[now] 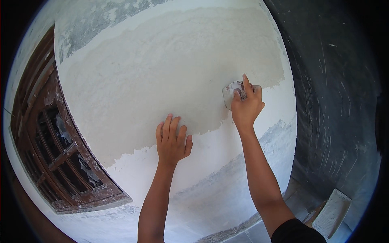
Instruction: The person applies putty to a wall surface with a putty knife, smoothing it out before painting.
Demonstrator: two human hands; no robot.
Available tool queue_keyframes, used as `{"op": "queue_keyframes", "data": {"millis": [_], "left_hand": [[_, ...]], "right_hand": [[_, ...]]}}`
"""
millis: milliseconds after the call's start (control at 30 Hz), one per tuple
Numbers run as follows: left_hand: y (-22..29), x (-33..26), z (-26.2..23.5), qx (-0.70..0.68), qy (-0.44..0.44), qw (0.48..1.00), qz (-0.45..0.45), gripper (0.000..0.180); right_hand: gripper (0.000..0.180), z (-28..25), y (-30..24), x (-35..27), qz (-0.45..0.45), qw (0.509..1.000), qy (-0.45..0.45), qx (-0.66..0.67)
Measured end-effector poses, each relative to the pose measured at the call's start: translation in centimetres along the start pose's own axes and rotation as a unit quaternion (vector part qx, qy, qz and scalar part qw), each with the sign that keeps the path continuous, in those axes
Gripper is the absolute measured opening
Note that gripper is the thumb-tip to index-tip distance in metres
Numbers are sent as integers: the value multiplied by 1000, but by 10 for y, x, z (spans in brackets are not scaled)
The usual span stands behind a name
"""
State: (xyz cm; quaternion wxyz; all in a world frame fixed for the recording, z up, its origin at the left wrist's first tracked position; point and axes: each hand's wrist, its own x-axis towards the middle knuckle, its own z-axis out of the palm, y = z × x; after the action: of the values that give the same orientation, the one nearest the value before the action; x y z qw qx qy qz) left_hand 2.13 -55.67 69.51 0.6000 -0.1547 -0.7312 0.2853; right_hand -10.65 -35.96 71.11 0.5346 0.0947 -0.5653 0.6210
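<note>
Fingers (174, 127) of our left hand (170, 150) are spread at the white wall (214, 146), contact unclear, while our right hand (248, 108) clamps 1 flat scraper (229, 90) farther up, over the greyish coat (162, 73). We should keep its blade shallow and the pressure even, feathering the ragged lower border.

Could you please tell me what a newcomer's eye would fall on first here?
Probably the right hand, holding a flat, smeared tool at the pale wall, right of centre. Lower and to its left, the left hand is spread near the beige patch's ragged edge. A brown window stands at far left.
</note>
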Motion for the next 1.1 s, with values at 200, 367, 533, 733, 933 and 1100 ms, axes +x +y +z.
{"op": "queue_keyframes", "data": {"millis": [200,367,533,733,933,1100], "left_hand": [[6,3,3,12,17,1000,-14,28],[2,2,2,38,21,999,-10,28],[23,11,10,27,34,997,-57,27],[99,39,35,-71,71,991,-84,26],[196,82,58,-225,67,968,-91,26],[270,110,76,-310,72,943,-96,27]], "right_hand": [[55,7,-23,-36,-99,975,-171,101],[56,-21,24,10,8,999,-33,33],[56,-52,40,14,4,997,-71,42],[52,-97,61,29,46,987,-143,62],[50,-165,103,65,16,991,-125,41],[48,-226,135,91,48,991,-116,-40]]}}
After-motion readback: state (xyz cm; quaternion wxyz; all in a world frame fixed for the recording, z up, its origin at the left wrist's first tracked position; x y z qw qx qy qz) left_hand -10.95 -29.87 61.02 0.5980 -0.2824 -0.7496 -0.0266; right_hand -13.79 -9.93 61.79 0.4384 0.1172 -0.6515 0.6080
